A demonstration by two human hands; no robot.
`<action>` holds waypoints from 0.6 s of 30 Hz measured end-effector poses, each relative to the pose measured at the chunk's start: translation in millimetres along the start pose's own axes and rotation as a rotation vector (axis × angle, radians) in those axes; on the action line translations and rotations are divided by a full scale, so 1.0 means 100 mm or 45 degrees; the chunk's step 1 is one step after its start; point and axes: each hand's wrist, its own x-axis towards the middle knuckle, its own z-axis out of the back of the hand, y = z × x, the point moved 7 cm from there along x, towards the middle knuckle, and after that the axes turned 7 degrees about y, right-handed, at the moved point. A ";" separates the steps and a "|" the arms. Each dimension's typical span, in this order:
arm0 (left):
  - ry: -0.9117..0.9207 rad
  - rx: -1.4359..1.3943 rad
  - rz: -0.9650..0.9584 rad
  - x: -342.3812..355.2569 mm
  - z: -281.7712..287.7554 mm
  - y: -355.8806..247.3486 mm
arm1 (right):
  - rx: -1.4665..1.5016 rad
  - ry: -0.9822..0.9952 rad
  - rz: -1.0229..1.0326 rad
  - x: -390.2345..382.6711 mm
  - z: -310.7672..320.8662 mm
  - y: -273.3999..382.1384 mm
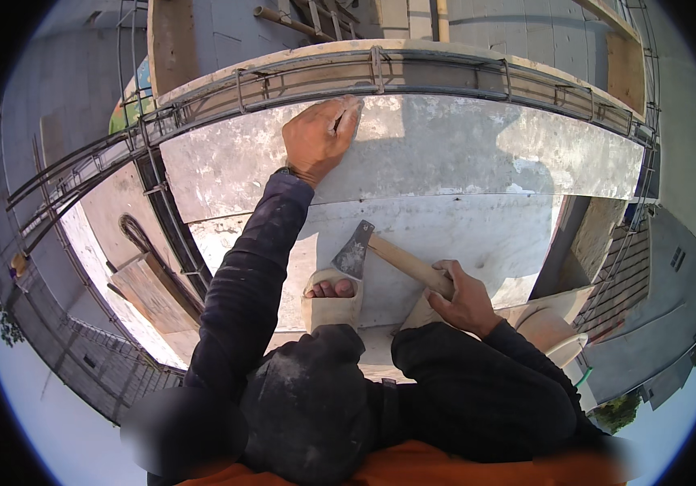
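My left hand [319,134] is closed in a pinch at the far edge of a pale, mottled board [445,146], just below a cage of steel bars [378,69]; whatever its fingertips hold, if anything, is too small to make out. My right hand [461,296] grips the wooden handle of a hatchet [404,262]. The hatchet's dark metal head [356,251] hangs just above my sandaled left foot [332,296], over a second pale board [485,235].
Rebar cages [149,186] run along the left and far sides. Wooden planks [153,296] lie at the left. Openings show beside the boards, one at right [562,235]. A round bucket [550,328] sits at the lower right. Roofs and walls lie beyond, apparently lower down.
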 end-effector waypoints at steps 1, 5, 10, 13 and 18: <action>-0.014 0.009 -0.008 0.00 0.00 0.00 | 0.012 0.008 0.033 -0.01 0.04 0.05; -0.054 -0.007 -0.008 -0.02 -0.04 0.06 | 0.046 -0.146 0.274 -0.03 0.23 0.21; -0.054 0.006 -0.050 -0.04 0.03 0.04 | 0.517 -0.111 0.032 0.04 0.48 0.47; -0.019 0.000 -0.052 -0.02 0.01 0.02 | 0.426 -0.241 0.117 0.16 0.67 0.53; -0.025 0.028 -0.088 0.01 0.03 -0.05 | 0.065 -0.462 0.327 0.27 0.84 0.84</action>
